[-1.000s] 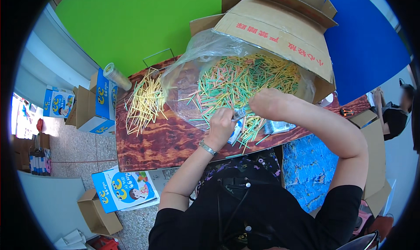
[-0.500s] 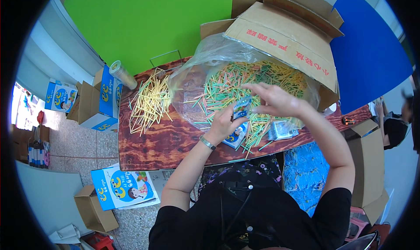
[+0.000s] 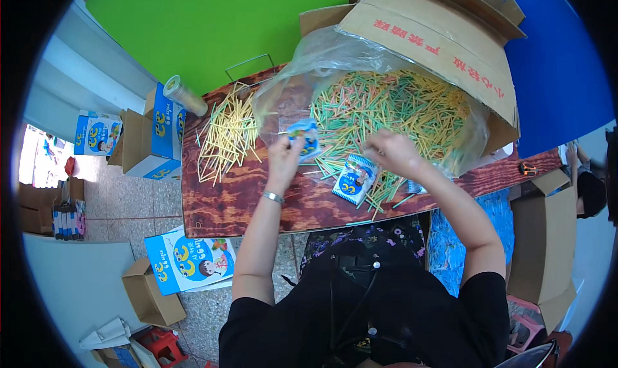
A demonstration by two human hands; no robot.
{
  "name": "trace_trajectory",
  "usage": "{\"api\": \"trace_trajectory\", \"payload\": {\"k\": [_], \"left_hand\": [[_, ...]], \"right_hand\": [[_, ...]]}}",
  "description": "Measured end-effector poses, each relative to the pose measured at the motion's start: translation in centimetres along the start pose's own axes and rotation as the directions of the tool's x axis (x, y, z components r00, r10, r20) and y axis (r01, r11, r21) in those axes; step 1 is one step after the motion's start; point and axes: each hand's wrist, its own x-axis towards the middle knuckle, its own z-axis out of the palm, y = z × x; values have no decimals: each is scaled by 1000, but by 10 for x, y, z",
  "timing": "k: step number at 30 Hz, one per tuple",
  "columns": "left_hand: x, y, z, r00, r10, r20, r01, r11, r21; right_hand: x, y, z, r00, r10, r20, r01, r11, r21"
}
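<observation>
A loose fan of yellow sticks (image 3: 225, 136) lies at the left of the wooden surface (image 3: 244, 204). The left hand (image 3: 285, 154) has lifted away from the right, gripping a small blue packet (image 3: 304, 138) upright, long axis running away from the person. The right hand (image 3: 394, 152), fingers curled, has moved into the mixed sticks (image 3: 399, 107) spilling from the clear bag; whether it holds any cannot be told, and a second blue packet (image 3: 354, 178) lies flat between the hands.

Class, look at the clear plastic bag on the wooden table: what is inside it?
Inside the clear plastic bag lies a heap of thin green, yellow and orange sticks. The right hand reaches into them. What lies beneath the heap is covered.
</observation>
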Motion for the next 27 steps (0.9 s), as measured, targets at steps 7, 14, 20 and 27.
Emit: {"api": "trace_trajectory", "payload": {"k": [7, 14, 20, 27], "left_hand": [[51, -63, -35, 991, -125, -43, 123, 992, -37], [48, -49, -32, 994, 66, -86, -11, 851, 526], [-36, 36, 39, 810, 512, 285, -581, 642, 500], [-41, 8, 71, 903, 72, 423, -146, 979, 145]], "right_hand": [[-16, 8, 55, 986, 145, 83, -113, 943, -312], [-25, 22, 66, 998, 48, -34, -56, 952, -300], [-29, -7, 14, 989, -114, -95, 69, 921, -384], [-25, -7, 8, 977, 167, -131, -130, 958, 254]]}}
